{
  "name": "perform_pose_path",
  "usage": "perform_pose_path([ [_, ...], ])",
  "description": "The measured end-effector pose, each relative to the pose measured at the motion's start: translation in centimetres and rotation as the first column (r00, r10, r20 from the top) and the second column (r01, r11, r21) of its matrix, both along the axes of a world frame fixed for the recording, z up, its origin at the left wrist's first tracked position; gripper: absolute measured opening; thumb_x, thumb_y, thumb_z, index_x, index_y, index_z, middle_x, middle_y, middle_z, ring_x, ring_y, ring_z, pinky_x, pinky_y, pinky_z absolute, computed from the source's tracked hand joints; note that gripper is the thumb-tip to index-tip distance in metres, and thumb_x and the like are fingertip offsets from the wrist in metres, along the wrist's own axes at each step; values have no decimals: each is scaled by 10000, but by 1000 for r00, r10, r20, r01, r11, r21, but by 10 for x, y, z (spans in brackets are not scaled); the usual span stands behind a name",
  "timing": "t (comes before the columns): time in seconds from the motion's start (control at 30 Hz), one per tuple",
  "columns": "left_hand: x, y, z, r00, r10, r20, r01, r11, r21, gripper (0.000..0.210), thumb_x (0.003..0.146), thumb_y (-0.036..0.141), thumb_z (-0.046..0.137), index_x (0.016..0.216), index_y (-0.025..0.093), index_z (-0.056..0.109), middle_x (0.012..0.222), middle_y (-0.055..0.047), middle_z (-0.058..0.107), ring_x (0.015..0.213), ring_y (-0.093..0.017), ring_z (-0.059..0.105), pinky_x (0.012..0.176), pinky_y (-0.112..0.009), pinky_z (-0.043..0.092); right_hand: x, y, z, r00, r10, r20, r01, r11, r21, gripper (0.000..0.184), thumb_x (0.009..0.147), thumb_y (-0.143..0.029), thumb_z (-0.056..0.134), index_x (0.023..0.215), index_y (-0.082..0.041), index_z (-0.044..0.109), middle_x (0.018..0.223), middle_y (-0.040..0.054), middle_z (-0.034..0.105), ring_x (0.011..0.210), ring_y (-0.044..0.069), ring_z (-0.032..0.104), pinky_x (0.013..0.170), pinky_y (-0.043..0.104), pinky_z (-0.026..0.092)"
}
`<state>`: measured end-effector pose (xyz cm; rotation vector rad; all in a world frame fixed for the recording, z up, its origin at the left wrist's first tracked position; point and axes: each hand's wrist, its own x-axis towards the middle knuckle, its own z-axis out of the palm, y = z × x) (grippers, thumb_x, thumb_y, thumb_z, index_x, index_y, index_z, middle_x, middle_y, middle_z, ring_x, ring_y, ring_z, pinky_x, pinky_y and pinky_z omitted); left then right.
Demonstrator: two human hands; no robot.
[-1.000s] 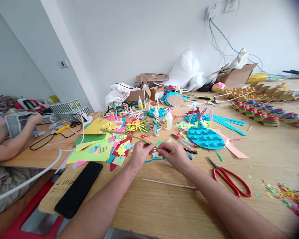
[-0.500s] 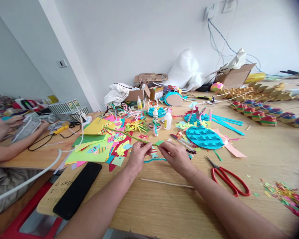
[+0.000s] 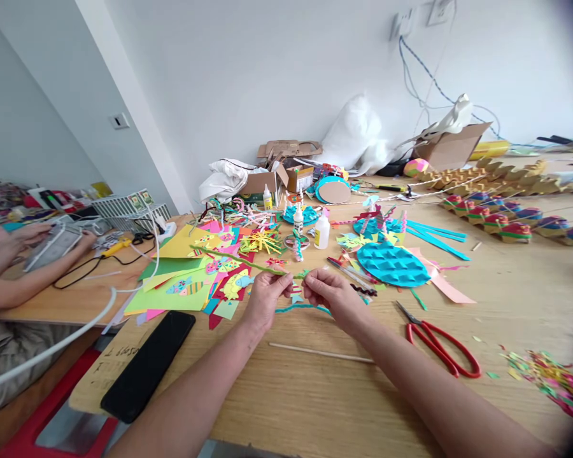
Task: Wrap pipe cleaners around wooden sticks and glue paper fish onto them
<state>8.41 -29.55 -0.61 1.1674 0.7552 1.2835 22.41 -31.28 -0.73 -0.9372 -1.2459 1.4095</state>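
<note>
A long green pipe cleaner [image 3: 236, 257] stretches up and left from my left hand [image 3: 266, 300], which pinches it between thumb and fingers. Close beside it, my right hand [image 3: 335, 298] pinches the short end of the same pipe cleaner, where a curled bit of green shows. Below the hands, a blue pipe cleaner [image 3: 293, 308] lies on the table, and a striped paper fish [image 3: 297, 291] shows between them. Nearer me rests a thin wooden stick [image 3: 318, 352], partly behind my right forearm.
Red-handled scissors [image 3: 442, 343] lie at right, near paper scraps [image 3: 549, 381]. A blue bumpy disc [image 3: 392, 264] and glue bottles [image 3: 321, 230] stand beyond my hands. Coloured paper sheets [image 3: 172, 299] and a black phone [image 3: 148, 366] are at left. Another person's arm [image 3: 33, 273] works far left.
My right hand has shifted slightly and its fingers have turned at the pipe cleaner's end. The pipe cleaner's far end has moved a little to the right.
</note>
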Motion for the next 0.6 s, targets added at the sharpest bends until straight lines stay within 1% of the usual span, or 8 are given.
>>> perform_pose_path([
  [0.1,0,-1,1,997,-58,55,61,997,-52,155,634,243,657,612,142,541,526,32,514,518,-67,464,504,-190,367,0,-2,1,987,38,-157,-52,995,-85,242,667,-370,627,620,-169,501,533,-35,505,469,64,409,465,198,298],
  [0.17,1,-2,1,987,-95,132,110,988,-109,169,617,239,674,624,148,532,530,39,512,523,-64,472,506,-185,366,-1,-4,2,969,61,-241,-81,994,-76,226,647,-351,652,635,-176,508,531,-41,494,486,70,412,487,204,310],
  [0.27,3,-2,2,966,-113,233,156,972,-176,207,583,230,703,639,156,517,537,52,505,524,-56,479,508,-174,360,-2,-5,2,958,80,-276,-89,996,-21,226,636,-357,661,640,-188,510,530,-44,486,502,84,416,517,224,329],
  [0.33,2,-1,2,962,-124,243,168,971,-170,209,588,227,701,643,157,513,536,55,499,524,-55,479,507,-173,358,-1,-5,1,961,85,-262,-94,995,-19,231,636,-362,662,645,-190,509,532,-44,487,498,85,415,515,226,326],
  [0.4,-1,0,1,970,-139,197,168,976,-139,185,614,226,683,642,155,515,535,51,503,521,-56,475,512,-177,363,1,-4,1,962,108,-252,-119,992,-31,228,650,-363,655,657,-185,512,548,-41,499,498,80,421,504,219,315],
  [0.5,-5,2,1,987,-149,64,153,986,-71,139,655,220,648,640,148,530,538,39,519,515,-60,469,529,-188,372,3,-3,-1,958,155,-242,-166,986,-26,227,695,-369,617,645,-174,512,561,-34,510,501,76,429,497,212,305],
  [0.6,-7,3,1,988,-146,-52,147,989,18,122,673,226,623,630,147,541,521,33,510,511,-71,460,516,-196,360,4,-1,-2,969,143,-202,-152,988,-32,259,706,-372,599,593,-168,488,516,-44,482,470,68,398,476,210,280],
])
